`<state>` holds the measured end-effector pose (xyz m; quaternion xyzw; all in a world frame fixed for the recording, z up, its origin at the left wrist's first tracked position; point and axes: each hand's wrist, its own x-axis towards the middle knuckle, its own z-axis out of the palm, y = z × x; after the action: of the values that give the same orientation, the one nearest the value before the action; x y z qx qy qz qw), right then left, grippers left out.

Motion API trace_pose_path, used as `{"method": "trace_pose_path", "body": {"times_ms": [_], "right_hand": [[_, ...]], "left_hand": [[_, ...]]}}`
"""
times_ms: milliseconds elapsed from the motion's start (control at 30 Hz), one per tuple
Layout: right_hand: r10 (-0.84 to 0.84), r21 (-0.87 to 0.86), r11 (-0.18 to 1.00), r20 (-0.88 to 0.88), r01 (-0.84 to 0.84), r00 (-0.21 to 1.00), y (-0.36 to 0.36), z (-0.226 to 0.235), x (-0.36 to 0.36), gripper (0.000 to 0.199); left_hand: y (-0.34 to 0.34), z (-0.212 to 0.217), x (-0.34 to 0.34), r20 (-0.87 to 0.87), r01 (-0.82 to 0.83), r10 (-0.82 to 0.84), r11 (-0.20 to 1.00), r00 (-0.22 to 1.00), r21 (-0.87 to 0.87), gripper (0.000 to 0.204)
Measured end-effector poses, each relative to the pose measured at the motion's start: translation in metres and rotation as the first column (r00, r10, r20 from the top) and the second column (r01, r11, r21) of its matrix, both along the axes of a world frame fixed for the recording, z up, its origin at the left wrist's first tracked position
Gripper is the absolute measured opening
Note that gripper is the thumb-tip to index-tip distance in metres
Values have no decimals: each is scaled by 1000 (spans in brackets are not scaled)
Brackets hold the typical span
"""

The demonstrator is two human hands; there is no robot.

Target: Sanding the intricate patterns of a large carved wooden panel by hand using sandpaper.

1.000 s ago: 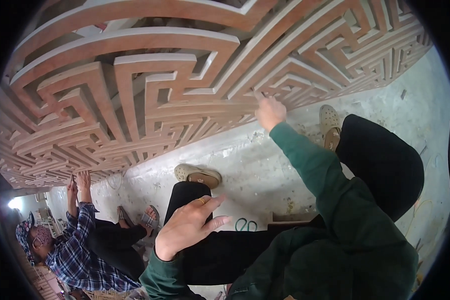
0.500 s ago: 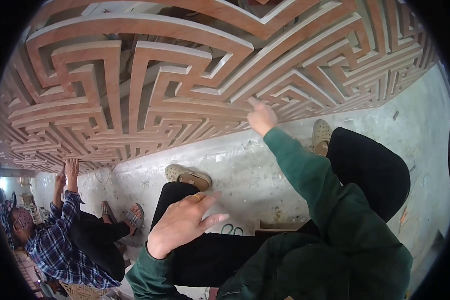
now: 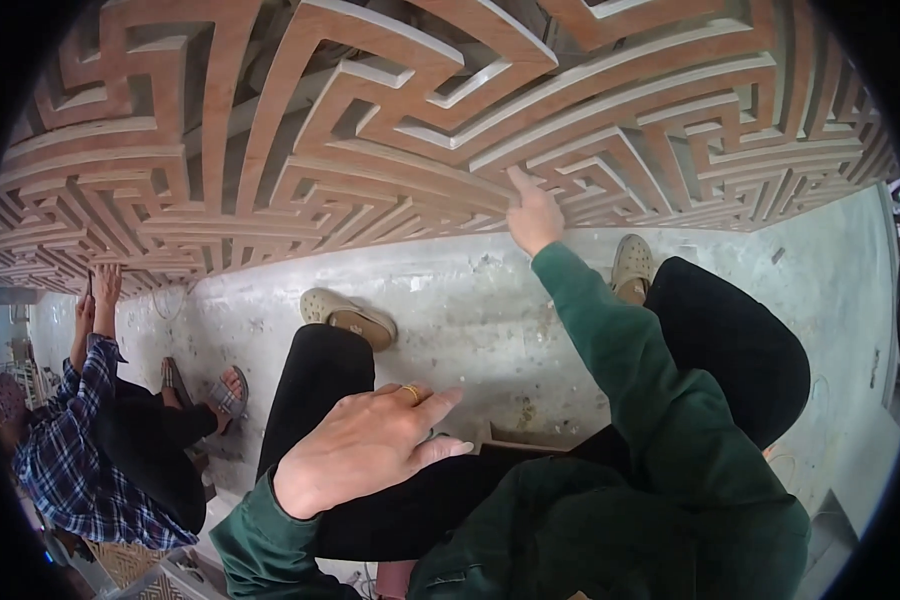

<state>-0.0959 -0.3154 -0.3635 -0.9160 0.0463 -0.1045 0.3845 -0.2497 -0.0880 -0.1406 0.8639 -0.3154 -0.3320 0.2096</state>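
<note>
A large reddish-brown wooden lattice panel point(image 3: 370, 180) with a maze-like cut-out pattern spans the upper part of the view. My right hand point(image 3: 536, 212) reaches up to its lower portion. The index finger is stretched out against a lattice bar, and nothing shows in that hand; its other fingers are partly hidden. Over my left thigh hovers my left hand point(image 3: 365, 445), palm down, thumb and forefinger apart, a gold-coloured ring on one finger. It is empty and away from the panel.
At the left, a co-worker in a plaid shirt point(image 3: 90, 470) has both hands at the panel's lower edge. A small wooden box point(image 3: 530, 442) lies on the stained pale floor point(image 3: 440, 300) between my legs. My clog-shod feet stand below the panel.
My view has shifted, so the panel sits higher and the co-worker farther left. My right hand stays at the lattice, its forefinger on a bar; my left hand remains over my thigh.
</note>
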Motion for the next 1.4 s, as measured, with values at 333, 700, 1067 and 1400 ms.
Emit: {"method": "trace_pose_path", "body": {"times_ms": [333, 700, 1067, 1400], "right_hand": [[-133, 86, 987, -31, 135, 991, 24, 20, -12, 54], [-139, 92, 984, -142, 153, 980, 17, 6, -12, 58], [-95, -84, 993, -179, 81, 979, -10, -4, -12, 58], [-111, -295, 955, -259, 31, 960, -9, 7, -7, 57]], "left_hand": [[0, -3, -6, 36, -7, 8, 1000, 999, -25, 48], [2, -6, -1, 25, 1, -1, 1000, 1000, -5, 50], [10, -7, -2, 83, -61, 63, 998, 995, -33, 49], [17, -4, 1, 82, -80, 84, 995, 993, -55, 48]]}}
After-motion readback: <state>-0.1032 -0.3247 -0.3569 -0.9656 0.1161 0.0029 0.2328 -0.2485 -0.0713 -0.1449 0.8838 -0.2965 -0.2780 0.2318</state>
